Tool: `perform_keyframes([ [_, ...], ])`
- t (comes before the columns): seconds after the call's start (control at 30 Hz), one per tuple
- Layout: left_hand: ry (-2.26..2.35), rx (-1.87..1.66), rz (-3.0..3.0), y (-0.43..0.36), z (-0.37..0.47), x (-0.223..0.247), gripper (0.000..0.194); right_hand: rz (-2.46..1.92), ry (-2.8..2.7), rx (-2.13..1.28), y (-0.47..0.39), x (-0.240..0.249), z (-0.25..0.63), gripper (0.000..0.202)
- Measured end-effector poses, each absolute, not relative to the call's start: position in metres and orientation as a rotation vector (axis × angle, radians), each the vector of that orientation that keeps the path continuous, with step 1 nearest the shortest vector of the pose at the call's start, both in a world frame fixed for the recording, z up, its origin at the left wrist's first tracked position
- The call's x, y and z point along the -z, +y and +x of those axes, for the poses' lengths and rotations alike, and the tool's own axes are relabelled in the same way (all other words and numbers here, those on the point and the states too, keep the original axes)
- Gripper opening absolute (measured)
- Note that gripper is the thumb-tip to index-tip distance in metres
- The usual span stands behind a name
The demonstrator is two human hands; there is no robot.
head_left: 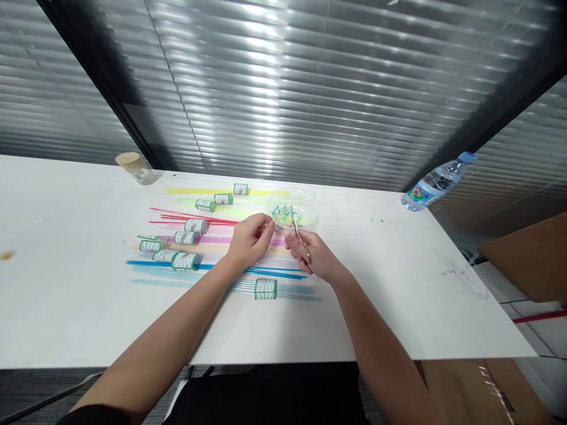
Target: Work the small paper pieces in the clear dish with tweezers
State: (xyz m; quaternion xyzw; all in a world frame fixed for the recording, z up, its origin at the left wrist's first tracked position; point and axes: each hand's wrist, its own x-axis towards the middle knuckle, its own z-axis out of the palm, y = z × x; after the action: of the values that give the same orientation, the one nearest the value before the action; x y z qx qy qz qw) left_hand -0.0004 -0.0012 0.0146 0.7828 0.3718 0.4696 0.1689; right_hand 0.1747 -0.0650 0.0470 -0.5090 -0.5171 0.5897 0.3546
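Head view: left hand (250, 239) pinched closed on a thin red strip (186, 216), long axis running leftward across the white table (66, 295). Right hand (316, 257) closed around small scissors (299, 233), blades angled up toward a clear bowl (310, 203) just beyond. Strip tip between both hands, left nearer. Blade opening not discernible.

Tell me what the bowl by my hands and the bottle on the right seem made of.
The bowl looks like thin clear plastic: the table shows through its glossy wall. The bottle also seems clear plastic, shiny, with a blue cap and colourful label.
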Motion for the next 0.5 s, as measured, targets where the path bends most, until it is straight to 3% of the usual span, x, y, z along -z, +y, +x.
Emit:
perform_keyframes([
  [0.5, 1.12, -1.313, 2.224, 0.0009, -0.0008, -0.0108, 0.016, -1.355, -1.262, -1.487, -0.0643, -0.046, 0.1727, 0.051],
])
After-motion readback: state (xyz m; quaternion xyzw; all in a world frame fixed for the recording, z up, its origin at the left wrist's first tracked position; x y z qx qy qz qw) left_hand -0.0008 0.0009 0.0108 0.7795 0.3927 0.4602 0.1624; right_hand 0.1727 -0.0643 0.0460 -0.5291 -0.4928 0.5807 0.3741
